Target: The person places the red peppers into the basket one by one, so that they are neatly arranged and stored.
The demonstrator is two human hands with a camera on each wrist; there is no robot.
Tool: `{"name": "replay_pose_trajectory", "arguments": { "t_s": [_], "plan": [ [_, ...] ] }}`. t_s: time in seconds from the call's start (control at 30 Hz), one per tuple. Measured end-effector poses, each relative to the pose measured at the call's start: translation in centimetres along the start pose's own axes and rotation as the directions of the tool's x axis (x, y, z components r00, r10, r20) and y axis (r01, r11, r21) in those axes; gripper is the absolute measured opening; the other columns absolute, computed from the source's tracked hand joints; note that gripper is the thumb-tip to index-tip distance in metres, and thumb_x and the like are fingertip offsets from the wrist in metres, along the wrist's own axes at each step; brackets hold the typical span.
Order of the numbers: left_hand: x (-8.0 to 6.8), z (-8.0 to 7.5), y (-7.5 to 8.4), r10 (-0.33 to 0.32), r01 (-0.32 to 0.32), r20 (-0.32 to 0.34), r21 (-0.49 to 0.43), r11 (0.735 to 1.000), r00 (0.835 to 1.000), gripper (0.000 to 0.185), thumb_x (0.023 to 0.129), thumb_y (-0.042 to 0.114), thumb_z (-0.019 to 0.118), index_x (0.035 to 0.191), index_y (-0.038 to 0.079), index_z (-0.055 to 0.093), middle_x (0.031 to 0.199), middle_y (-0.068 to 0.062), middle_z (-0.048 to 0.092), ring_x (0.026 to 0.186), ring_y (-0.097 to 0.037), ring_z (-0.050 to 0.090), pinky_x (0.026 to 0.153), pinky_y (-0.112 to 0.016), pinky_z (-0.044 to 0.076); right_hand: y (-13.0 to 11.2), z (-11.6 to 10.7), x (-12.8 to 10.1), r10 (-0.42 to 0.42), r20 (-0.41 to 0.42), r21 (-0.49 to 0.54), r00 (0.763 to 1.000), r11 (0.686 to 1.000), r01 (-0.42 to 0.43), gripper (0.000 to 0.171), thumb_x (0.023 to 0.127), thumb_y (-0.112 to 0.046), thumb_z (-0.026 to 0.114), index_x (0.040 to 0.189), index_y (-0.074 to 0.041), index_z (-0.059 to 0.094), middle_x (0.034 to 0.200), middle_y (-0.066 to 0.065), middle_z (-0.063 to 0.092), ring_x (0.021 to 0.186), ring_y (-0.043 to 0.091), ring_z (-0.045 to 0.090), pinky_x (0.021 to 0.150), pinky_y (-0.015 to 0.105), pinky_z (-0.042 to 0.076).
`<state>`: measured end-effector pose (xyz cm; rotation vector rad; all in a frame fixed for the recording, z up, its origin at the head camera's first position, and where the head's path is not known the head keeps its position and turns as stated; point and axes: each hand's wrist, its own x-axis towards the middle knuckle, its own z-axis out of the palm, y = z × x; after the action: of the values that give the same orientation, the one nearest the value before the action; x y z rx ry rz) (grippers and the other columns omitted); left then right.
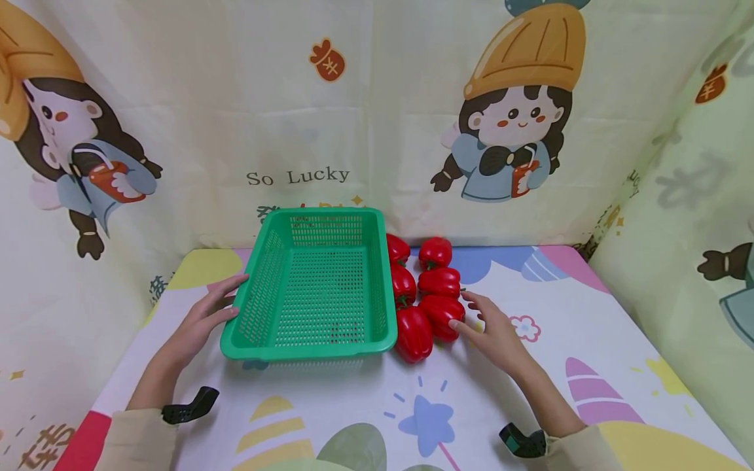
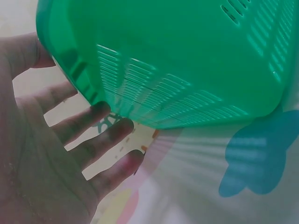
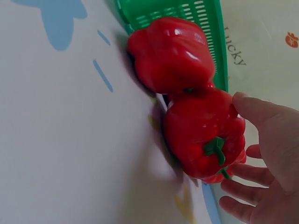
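Observation:
A green perforated plastic basket (image 1: 309, 354) stands on the table, its slotted bottom showing from above. At its left side is my left hand (image 1: 199, 322), thumb and fingertips right at the rim; the left wrist view shows those fingers (image 2: 100, 135) spread and loosely extended against the wall. Several red bell peppers (image 1: 414, 335) lie in two rows along the basket's right side. My right hand (image 1: 491, 331) reaches to the near pepper of the outer row (image 1: 442, 316). Its thumb meets that pepper's side in the right wrist view, while the other fingers spread loosely beside the green stem (image 3: 215, 148).
A printed cloth with pastel shapes covers the table (image 1: 471, 418). Behind it hangs a cream curtain (image 1: 406, 118) with cartoon figures, and another curtain side (image 1: 665, 216) closes off the right. The basket's far edge stands close to the back curtain.

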<state>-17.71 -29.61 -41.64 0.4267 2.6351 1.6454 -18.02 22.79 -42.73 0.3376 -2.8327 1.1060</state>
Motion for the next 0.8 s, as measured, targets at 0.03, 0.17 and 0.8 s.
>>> {"name": "replay_pose_trajectory", "arguments": {
  "t_s": [0.03,0.17,0.8],
  "plan": [
    [0.0,0.0,0.0,-0.003,0.003,-0.002,-0.004,1.0,1.0,0.052,0.102,0.023,0.044,0.152,0.02,0.03,0.16,-0.003,0.024,0.117,0.014,0.033,0.101,-0.076,0.021,0.0,0.1,0.0,0.003,0.002,0.003,1.0,1.0,-0.003,0.072,0.085,-0.039,0.072,0.144,-0.012,0.042,0.142,0.013,0.049,0.122,0.034,0.052,0.095,0.053,0.049],
    [0.1,0.0,-0.1,0.001,-0.001,-0.009,-0.015,1.0,1.0,0.052,0.102,0.022,0.044,0.152,0.019,0.031,0.16,-0.001,0.026,0.117,0.013,0.034,0.1,-0.077,0.02,-0.2,0.3,0.0,0.017,0.016,0.03,1.0,0.999,-0.018,0.076,0.081,-0.041,0.075,0.144,-0.014,0.042,0.141,0.011,0.049,0.123,0.033,0.052,0.095,0.051,0.05],
    [-0.1,0.1,-0.3,0.053,-0.053,-0.032,0.0,0.999,0.998,0.053,0.101,0.018,0.045,0.152,0.016,0.031,0.157,0.004,0.031,0.12,0.012,0.037,0.098,-0.077,0.024,0.1,1.1,0.1,-0.017,0.018,0.062,1.0,0.998,0.015,0.073,0.081,-0.034,0.077,0.142,-0.01,0.044,0.135,0.014,0.053,0.12,0.033,0.055,0.09,0.046,0.053]
  ]
}}
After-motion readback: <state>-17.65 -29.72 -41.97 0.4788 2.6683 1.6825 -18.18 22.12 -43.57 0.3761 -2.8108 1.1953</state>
